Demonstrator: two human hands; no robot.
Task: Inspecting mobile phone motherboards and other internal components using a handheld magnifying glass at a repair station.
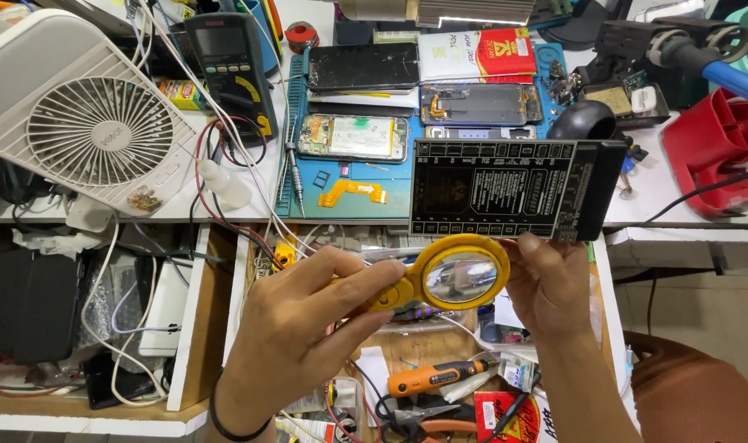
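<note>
Nearest my lens is my left hand (pixel 296 328), a dark band on its wrist, fingers curled narrow around the handle of a yellow magnifying glass (pixel 448 275). The thumb lies on top of the handle and the fingertips press from below. The round lens sits between my 2 hands, over an open drawer (pixel 407 344), just below the edge of the black circuit board (pixel 513 189). To the right, my right hand (pixel 554 291) pinches that board at its lower edge, thumb up against the front, the other fingers hidden behind it; the board stands tilted toward me above the blue work mat (pixel 349 176).

Sweeping the bench from the left: a white desk fan (pixel 87 115) lies on the table, with a black multimeter (pixel 230 70) beside it and red and white wires trailing down toward the drawer. On the mat lie an opened phone (pixel 353 137), a phone with a cracked screen (pixel 363 67) and an orange flex cable (pixel 353 190). In the drawer below the lens lies an orange screwdriver (pixel 435 377). At far right stands a red plastic holder (pixel 714 148).
</note>
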